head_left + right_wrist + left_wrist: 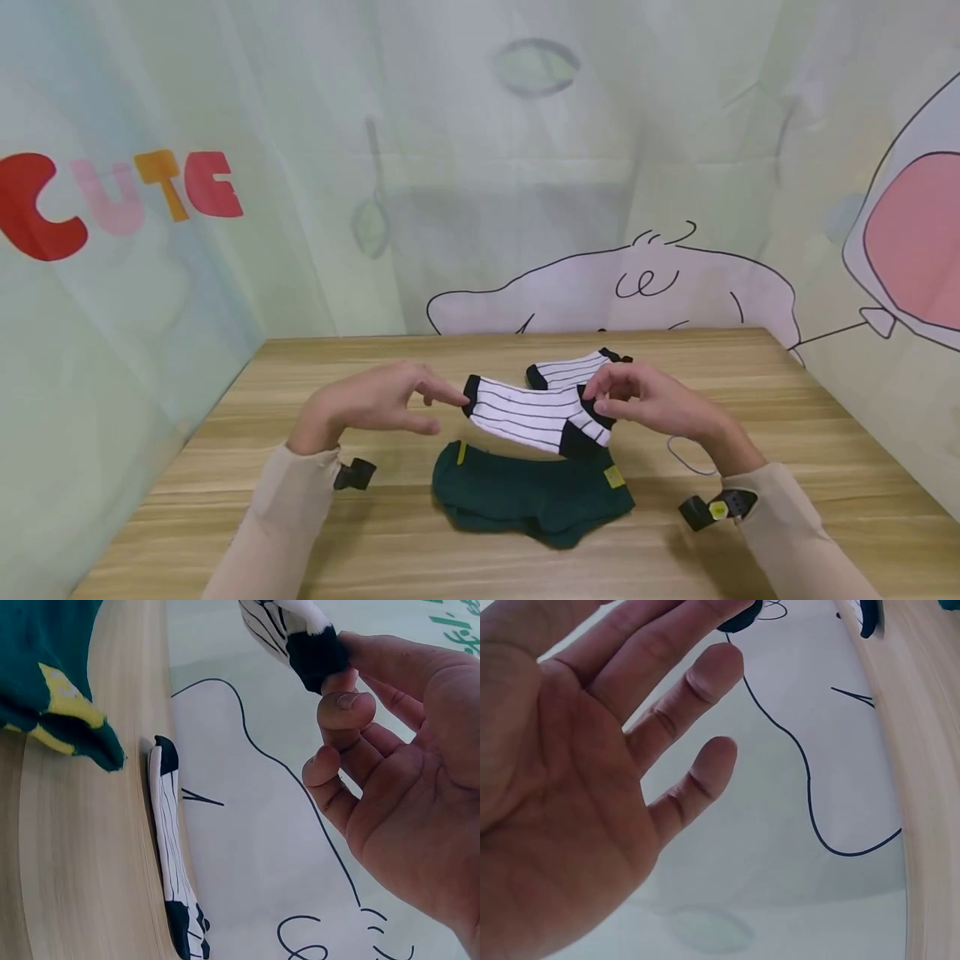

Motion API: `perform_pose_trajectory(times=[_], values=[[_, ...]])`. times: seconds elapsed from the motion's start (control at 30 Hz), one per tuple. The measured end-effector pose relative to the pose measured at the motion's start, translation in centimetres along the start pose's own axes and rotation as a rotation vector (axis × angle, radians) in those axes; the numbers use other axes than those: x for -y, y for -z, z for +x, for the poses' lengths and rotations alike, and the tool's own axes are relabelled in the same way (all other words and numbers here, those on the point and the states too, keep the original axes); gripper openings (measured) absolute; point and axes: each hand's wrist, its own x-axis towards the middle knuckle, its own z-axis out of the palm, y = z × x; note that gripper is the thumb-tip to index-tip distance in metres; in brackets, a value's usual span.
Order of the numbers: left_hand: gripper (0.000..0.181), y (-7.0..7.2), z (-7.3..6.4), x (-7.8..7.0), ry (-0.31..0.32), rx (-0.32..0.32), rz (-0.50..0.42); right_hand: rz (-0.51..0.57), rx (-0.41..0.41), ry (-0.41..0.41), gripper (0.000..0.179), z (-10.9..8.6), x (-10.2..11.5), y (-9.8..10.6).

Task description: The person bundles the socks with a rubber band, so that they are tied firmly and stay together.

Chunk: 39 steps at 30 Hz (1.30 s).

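Observation:
A white sock with thin black stripes and black toe, heel and cuff [525, 414] is held up above the table. My right hand [660, 404] pinches its black cuff between thumb and index finger; the right wrist view shows this pinch on the cuff [315, 660]. At the sock's other end, the outstretched fingers of my left hand [367, 404] touch the black toe [741, 619], the thumb standing apart below. A matching striped sock [566, 371] lies behind, on the table. Nearer me lie dark green socks [532, 496] with yellow patches.
The wooden table [390, 550] ends at a printed cloth backdrop [450, 208] with cartoon drawings. A thin loop [692, 457] lies on the table beside my right wrist. Both wrists carry small black cameras.

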Motion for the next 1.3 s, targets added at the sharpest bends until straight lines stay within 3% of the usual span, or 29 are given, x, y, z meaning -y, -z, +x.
perform_pose_trajectory(times=[0.23,0.5,0.87,1.1,1.3], values=[[0.036,0.3,-0.1,-0.1,-0.020,0.041,-0.051,0.006,0.058,0.000,0.013,0.0,0.3,-0.4],[0.033,-0.3,0.6,0.0,-0.019,0.113,-0.093,-0.043,0.229,-0.041,0.011,-0.1,-0.6,-0.7],[0.042,-3.5,3.3,0.5,-0.010,0.249,-0.062,-0.039,0.243,-0.038,0.012,0.0,-0.7,-0.6],[0.037,-5.7,4.6,1.0,0.001,0.267,0.014,-0.049,0.256,-0.044,0.012,0.2,-0.7,-0.7],[0.023,-6.0,4.9,1.1,0.037,0.261,0.007,-0.054,0.255,-0.031,0.012,0.2,-0.7,-0.7]])
